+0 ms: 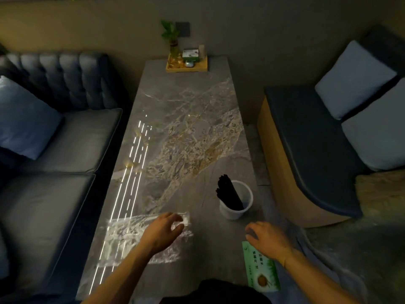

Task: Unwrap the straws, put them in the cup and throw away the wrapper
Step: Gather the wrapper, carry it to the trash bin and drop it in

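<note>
A bundle of black straws (229, 193) leans inside a white cup (237, 210) on the near right of the grey marble table (186, 110). A clear, crinkled plastic wrapper (129, 238) lies flat on the table's near left. My left hand (163, 231) rests on the wrapper's right end, fingers spread and curled down onto it. My right hand (266, 236) lies palm down near the table's right edge, below the cup, fingers loosely bent, its wrist over a green printed card (262, 274). Neither hand lifts anything.
A wooden tray (186, 64) with a plant vase, a small box and other items stands at the table's far end. A dark sofa (50, 137) with a blue cushion runs along the left. A bench (306, 150) with light cushions stands to the right.
</note>
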### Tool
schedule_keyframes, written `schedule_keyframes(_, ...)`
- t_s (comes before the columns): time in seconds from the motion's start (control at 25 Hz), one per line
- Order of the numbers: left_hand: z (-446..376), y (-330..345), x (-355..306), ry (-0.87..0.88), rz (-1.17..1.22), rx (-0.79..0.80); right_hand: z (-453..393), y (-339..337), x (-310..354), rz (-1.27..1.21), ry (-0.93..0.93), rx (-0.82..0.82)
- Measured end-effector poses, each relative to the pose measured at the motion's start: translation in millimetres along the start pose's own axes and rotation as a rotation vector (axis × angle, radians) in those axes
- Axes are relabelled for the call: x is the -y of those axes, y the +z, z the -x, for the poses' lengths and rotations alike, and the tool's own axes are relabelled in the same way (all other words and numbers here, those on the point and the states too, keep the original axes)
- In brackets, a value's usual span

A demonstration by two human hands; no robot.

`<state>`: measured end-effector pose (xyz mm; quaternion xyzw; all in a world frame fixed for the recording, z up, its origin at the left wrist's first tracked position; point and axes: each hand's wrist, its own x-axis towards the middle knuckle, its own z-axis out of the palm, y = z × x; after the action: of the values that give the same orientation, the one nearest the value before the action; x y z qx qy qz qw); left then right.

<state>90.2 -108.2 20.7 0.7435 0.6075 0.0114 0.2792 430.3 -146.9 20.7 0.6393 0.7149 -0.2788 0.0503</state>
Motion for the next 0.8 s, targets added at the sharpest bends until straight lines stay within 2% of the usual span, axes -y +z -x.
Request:
schedule_keyframes(0.12, 16, -15, 46, -0.042, -0.107, 0.093, -11, 8, 32, 0.079, -0.086, 0.083)
schedule_keyframes(0.4, 48, -58, 145, -0.154, -0.276, 0.165, -57, 26, 135, 0.215, -0.187, 0.120)
schedule_keyframes(0.6, 38, -82, 184, -0.153, -0.316, 0.225, -93, 37, 188, 0.223, -0.119, 0.117)
schedule_keyframes(0.8, 23, -77, 200, -0.124, -0.343, 0.235, -115, 54, 199, 0.276, 0.012, 0.186)
